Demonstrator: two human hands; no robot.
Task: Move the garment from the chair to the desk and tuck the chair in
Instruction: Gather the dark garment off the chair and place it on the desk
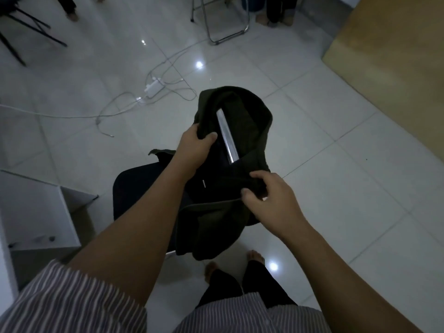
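Note:
A dark olive garment [249,121] is draped over the backrest of a chair with a dark seat [134,188], below me in the middle of the view. A shiny metal bar of the chair back [227,137] shows through the garment's opening. My left hand [195,145] grips the garment's left edge near the top of the backrest. Lower down, at its right side, my right hand [269,198] pinches a fold of the cloth. The wooden desk [389,68] fills the upper right corner.
White cables and a power strip [153,86] lie on the tiled floor beyond the chair. A white open shelf unit [36,212] stands at left. A metal folding chair frame [223,25], black chair legs [26,27] and other persons' feet are at the top.

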